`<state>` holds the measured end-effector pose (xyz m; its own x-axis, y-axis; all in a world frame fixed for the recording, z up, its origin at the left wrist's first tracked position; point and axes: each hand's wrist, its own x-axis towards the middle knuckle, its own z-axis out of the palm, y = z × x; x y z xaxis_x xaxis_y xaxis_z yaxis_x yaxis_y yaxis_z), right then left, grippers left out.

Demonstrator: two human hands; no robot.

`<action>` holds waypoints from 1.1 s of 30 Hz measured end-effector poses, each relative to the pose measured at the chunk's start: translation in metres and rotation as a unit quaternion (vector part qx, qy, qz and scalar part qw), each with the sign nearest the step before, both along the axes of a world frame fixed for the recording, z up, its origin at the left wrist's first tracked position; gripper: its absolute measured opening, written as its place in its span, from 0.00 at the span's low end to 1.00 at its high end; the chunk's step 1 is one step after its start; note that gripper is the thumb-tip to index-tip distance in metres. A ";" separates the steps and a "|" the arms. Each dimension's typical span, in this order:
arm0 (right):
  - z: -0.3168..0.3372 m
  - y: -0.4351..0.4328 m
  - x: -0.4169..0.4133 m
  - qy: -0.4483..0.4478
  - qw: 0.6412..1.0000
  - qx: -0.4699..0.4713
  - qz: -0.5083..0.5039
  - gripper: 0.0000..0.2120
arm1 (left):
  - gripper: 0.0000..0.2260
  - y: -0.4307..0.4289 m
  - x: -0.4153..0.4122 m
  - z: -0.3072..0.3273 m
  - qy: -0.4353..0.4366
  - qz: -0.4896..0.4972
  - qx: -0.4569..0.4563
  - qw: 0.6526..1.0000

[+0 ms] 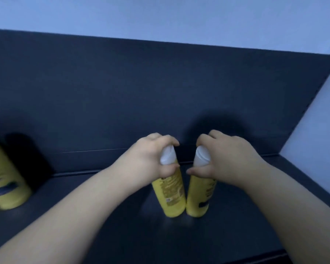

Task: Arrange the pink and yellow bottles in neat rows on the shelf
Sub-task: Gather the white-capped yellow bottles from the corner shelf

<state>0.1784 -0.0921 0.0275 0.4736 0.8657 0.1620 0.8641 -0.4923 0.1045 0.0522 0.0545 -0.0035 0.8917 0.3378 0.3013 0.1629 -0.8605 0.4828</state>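
Clearly, both forearms reached in from the lower corners and met over the middle of the dark shelf (122, 231). The left hand (149, 159) came in palm down, wrist bent, and was clamped on the white cap (167, 156) of the left yellow bottle (172, 197). Its fingers (166, 139) curled over the top of the cap, and its thumb (170, 168) pressed across the front just under the cap. The right hand (231, 159) mirrored it on the white cap (200, 156) of the right yellow bottle (197, 199). Its fingers (208, 137) wrapped over the cap, and its thumb (195, 171) lay across the bottle's neck.

Both bottles stood on the shelf, well forward of the dark back panel (141, 88). Their bases sat just beside each other, perhaps touching, while their caps leaned slightly apart.

The left bottle showed a block of fine pale print and a small white patch low down, too blurred to read. The right one showed faint lettering and a dark patch near its base, also unreadable.

At the far left edge stood a third yellow bottle (6, 183), smeared by blur. It carried a dark blue band on its label, and no wording could be made out. A pale wall (160, 16) rose above the back panel.
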 end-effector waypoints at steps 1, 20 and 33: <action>0.000 0.016 -0.029 0.017 1.000 0.002 0.014 0.30 | 0.23 0.012 -0.034 0.001 -0.006 0.012 0.003 1.000; -0.030 0.199 -0.301 0.108 0.950 0.160 0.246 0.32 | 0.22 0.137 -0.348 -0.026 -0.113 0.184 0.119 0.969; -0.072 0.244 -0.298 0.135 0.921 0.291 0.221 0.26 | 0.25 0.172 -0.332 -0.036 -0.084 0.236 0.180 0.951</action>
